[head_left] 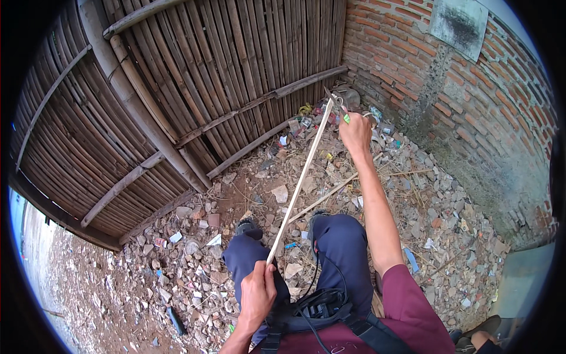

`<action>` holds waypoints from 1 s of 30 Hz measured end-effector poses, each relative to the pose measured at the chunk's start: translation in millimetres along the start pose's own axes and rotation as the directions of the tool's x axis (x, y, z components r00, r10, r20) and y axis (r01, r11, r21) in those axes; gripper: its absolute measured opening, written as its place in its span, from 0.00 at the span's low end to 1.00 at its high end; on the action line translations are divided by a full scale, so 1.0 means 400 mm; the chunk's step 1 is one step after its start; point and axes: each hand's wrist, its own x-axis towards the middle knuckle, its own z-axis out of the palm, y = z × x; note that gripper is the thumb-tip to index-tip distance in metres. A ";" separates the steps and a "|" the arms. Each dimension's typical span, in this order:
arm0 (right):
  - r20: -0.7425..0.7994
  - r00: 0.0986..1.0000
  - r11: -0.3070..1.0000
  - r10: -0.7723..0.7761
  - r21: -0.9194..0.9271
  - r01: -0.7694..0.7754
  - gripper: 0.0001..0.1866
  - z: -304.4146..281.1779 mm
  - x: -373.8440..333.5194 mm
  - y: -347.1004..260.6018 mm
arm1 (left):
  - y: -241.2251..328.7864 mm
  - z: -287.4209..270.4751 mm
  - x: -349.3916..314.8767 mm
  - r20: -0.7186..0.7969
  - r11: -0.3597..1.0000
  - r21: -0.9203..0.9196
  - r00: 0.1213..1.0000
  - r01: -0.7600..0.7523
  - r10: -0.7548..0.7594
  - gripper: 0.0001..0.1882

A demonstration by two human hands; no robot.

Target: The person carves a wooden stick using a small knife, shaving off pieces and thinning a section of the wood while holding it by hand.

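Observation:
A long, pale strip of wood or bamboo (306,168) slants up and away in front of my knees. My left hand (254,297) is closed around its near end, close to my left knee. Stretched far forward, my right hand (356,134) is closed on a small metal hand tool with a bright green part (346,118). The dark tip of this tool meets the strip's far end. Its exact kind is too small to make out, and my fingers cover most of its handle.
Stony, littered ground (236,197) surrounds my feet, with another thin stick (324,196) lying behind the strip. A bamboo-slat wall (236,65) rises ahead and left, a brick wall (407,65) at right. Part of another person's shoe (486,326) shows at the lower right.

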 end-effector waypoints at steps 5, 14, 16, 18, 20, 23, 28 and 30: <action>0.476 0.873 0.826 0.104 0.448 -0.343 0.26 0.012 -0.099 0.066 | 0.003 -0.012 0.080 0.111 0.988 -0.130 0.991 0.088 -0.074 0.15; 0.701 0.685 0.205 -0.198 0.713 -0.670 0.24 -0.093 -0.318 -0.058 | -0.065 -0.001 0.141 0.627 0.618 -0.534 0.760 0.577 -0.168 0.15; 0.692 0.699 0.262 -0.178 0.718 -0.644 0.23 -0.082 -0.331 -0.059 | -0.052 0.001 0.148 0.642 0.630 -0.507 0.746 0.588 -0.179 0.16; 0.686 0.708 0.284 -0.164 0.721 -0.633 0.22 -0.086 -0.343 -0.057 | -0.055 0.006 0.151 0.657 0.639 -0.479 0.728 0.602 -0.194 0.18; 0.680 0.717 0.305 -0.152 0.723 -0.620 0.22 -0.089 -0.351 -0.053 | -0.081 0.008 0.155 0.771 0.449 -0.503 0.618 0.738 -0.153 0.21; 0.690 0.666 0.168 -0.284 0.719 -0.674 0.21 -0.091 -0.362 -0.043 | -0.097 0.006 0.152 0.816 0.401 -0.503 0.573 0.766 -0.073 0.24; 0.653 0.680 0.148 -0.334 0.748 -0.647 0.22 -0.069 -0.365 -0.018 | -0.102 0.014 0.146 0.823 0.394 -0.521 0.568 0.757 -0.002 0.24; 0.671 0.685 0.198 -0.285 0.740 -0.643 0.21 -0.074 -0.363 -0.024 | -0.070 0.008 0.150 0.776 0.433 -0.543 0.626 0.720 -0.069 0.21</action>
